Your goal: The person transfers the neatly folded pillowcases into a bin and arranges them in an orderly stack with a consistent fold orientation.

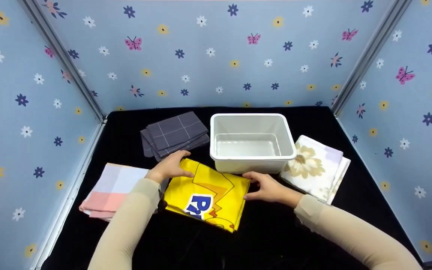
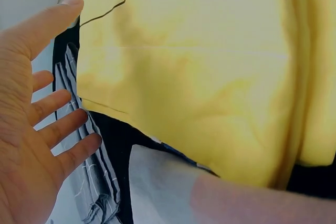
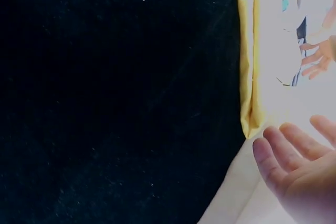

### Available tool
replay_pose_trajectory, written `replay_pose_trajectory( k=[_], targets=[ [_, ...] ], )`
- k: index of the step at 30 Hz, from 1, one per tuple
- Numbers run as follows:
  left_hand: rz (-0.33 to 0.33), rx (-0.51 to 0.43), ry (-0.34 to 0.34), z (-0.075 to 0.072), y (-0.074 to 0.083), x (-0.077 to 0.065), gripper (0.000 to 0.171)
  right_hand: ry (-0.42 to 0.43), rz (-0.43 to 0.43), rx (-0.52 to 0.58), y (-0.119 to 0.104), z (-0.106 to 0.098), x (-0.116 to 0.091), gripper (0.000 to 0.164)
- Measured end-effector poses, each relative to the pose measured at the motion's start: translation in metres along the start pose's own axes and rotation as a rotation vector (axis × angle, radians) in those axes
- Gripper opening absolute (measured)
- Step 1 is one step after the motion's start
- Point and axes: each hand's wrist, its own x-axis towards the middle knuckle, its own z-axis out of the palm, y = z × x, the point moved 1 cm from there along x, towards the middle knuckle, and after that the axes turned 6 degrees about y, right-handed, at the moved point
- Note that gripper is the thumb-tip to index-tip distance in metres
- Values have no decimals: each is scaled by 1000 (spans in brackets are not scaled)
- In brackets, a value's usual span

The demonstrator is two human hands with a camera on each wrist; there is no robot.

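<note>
Cloth [image 1: 219, 182], bright yellow, blue-lettered, roughly rectangular.

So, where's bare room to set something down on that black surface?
Mostly the near part of the black surface, between the yellow cloth and right sleeve. Another patch: between the flowered cloth and back wall. Crowded: the middle, around dark cloth, bin and yellow cloth.

Black tabletop [image 1: 276, 236] under cloths [image 1: 219, 183], tub [image 1: 251, 165]

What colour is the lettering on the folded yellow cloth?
The lettering is blue with a white border, clearest in the head view.
</note>
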Motion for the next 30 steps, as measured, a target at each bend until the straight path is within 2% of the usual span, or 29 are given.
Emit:
replay_pose_trajectory(
  k=[12,21,28,30],
  targets=[
    [-10,24,-1,6,-8,8,92,34,138,-32,6,14,3,83],
    [-40,-41,-1,11,-12,11,88,63,155,-34,18,24,7,86],
    [-46,-24,-6,12,-10,14,85,124,106,-73,64,41,17,90],
    [-45,-13,-7,13,-9,15,84,128,103,-63,64,42,18,91]
  ],
)
